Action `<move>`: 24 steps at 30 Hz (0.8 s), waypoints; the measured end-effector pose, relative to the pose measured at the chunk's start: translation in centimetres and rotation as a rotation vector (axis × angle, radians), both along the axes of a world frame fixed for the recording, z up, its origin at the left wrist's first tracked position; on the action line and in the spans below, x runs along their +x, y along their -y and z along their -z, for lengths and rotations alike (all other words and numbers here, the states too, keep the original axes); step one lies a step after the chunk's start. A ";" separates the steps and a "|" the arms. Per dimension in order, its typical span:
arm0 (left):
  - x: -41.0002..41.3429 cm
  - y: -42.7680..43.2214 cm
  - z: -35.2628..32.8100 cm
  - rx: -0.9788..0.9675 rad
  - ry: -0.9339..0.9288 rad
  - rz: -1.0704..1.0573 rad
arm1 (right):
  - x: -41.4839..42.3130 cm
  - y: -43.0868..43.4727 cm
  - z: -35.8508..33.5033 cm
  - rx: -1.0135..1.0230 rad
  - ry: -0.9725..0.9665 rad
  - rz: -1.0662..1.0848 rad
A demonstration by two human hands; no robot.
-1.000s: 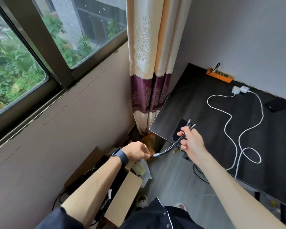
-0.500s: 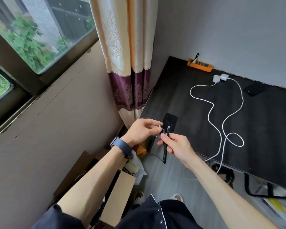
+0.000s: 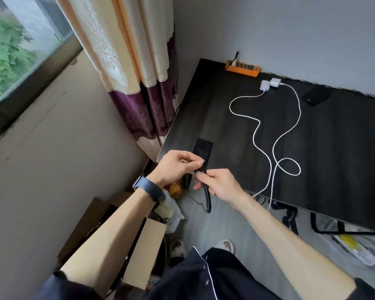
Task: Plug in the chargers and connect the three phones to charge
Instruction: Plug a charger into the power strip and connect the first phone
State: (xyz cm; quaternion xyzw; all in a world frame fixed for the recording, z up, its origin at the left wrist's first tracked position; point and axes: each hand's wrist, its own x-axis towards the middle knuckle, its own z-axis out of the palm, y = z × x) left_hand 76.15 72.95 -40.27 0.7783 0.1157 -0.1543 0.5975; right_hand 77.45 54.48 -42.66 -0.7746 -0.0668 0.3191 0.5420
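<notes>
Both hands meet over the near left corner of the dark desk. My right hand grips a folded black cable whose loop hangs toward the floor. My left hand pinches the cable's upper ends just above the right hand. A black phone lies flat on the desk corner right behind my hands. Another black phone lies at the back of the desk. Two white charger bricks sit near an orange power strip, and their white cables snake forward across the desk.
A cream and purple curtain hangs left of the desk beside a window. An open cardboard box with clutter stands on the floor by my left arm. Black frames and bags lie under the desk's near edge.
My left hand rose from near the box to meet my right hand at the desk corner. The black cable went from stretched between the hands to folded and hanging from the right hand.
</notes>
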 end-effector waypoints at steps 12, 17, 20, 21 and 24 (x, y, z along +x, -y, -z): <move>-1.9 5.3 4.7 0.124 -0.087 -0.110 | -2.3 5.9 6.6 -0.257 0.540 -0.050; -1.8 5.0 7.3 0.393 -0.250 -0.124 | -3.3 6.4 8.9 -0.196 0.159 0.072; 0.7 4.1 9.1 0.564 -0.271 -0.139 | -3.1 6.7 10.5 -0.260 0.075 0.181; 1.5 3.9 9.4 0.592 -0.281 -0.137 | -3.2 6.8 10.6 -0.266 0.065 0.194; 5.9 4.3 11.9 0.642 -0.334 -0.065 | -2.8 6.7 11.6 -0.260 -0.019 0.275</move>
